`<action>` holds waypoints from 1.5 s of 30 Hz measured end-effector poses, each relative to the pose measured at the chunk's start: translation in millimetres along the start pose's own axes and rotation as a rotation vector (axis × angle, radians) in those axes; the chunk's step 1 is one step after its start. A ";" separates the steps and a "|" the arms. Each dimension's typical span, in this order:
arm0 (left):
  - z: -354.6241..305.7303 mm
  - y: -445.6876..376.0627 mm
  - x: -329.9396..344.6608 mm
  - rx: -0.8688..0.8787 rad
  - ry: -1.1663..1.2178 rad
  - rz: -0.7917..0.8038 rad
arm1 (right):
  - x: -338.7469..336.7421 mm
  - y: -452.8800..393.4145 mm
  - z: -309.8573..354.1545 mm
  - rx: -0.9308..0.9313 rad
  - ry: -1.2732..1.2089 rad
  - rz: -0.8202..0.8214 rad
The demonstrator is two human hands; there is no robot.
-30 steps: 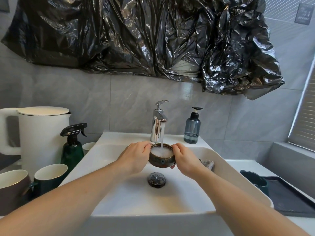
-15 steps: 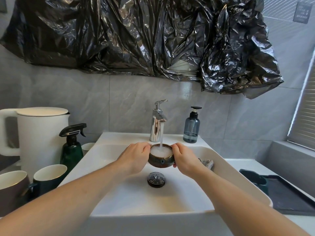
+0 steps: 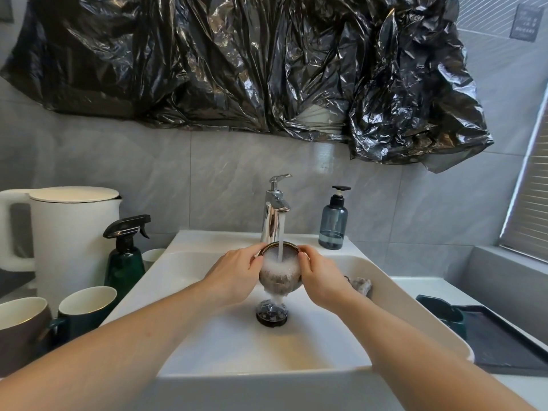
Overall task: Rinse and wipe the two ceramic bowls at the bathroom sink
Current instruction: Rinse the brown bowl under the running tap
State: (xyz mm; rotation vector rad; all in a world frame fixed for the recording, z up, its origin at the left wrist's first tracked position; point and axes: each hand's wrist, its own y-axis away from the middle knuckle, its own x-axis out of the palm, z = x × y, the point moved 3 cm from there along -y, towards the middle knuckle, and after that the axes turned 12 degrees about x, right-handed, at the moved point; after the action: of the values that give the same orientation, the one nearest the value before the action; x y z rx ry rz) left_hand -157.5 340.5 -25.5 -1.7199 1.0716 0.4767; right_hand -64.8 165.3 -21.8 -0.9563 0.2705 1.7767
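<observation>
A small dark brown ceramic bowl (image 3: 280,272) is held over the white sink (image 3: 225,345) under the running chrome faucet (image 3: 274,215). It is tipped toward me, and foamy water spills over its near lip onto the drain (image 3: 272,314). My left hand (image 3: 234,274) grips the bowl's left side and my right hand (image 3: 321,278) grips its right side, fingers curled over the rim. A grey cloth (image 3: 360,284) lies inside the sink at the right wall. I see no second bowl of this kind.
Left of the sink stand a white kettle (image 3: 68,241), a green spray bottle (image 3: 126,259), a green mug (image 3: 86,310) and a brown mug (image 3: 20,330). A blue soap dispenser (image 3: 333,221) stands behind the basin. A dark tray (image 3: 498,339) lies to the right.
The bowl has been tipped toward me under the stream, and the water in it now pours out over the near edge. Both hands keep their hold.
</observation>
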 end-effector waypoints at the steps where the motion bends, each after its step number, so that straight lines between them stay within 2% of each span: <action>1: -0.4 -0.2 -0.5 0.008 -0.002 -0.007 | 0.1 -0.1 0.0 -0.001 0.010 -0.001; 8: -1.8 -2.8 -3.2 0.010 -0.023 -0.086 | 1.2 -1.1 -0.2 -0.024 0.015 -0.007; 30: -2.8 -2.6 -4.6 0.007 -0.054 -0.080 | 0.7 0.0 -0.4 -0.001 0.027 0.000; 45: -4.8 -2.0 -5.1 -0.012 -0.059 -0.065 | -3.0 2.5 3.7 -0.007 -0.059 -0.018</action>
State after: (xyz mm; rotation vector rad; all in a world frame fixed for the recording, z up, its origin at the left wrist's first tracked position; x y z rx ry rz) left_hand -159.3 338.5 -18.7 -1.7351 0.9701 0.4904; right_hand -68.4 164.3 -17.8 -0.9072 0.2171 1.7870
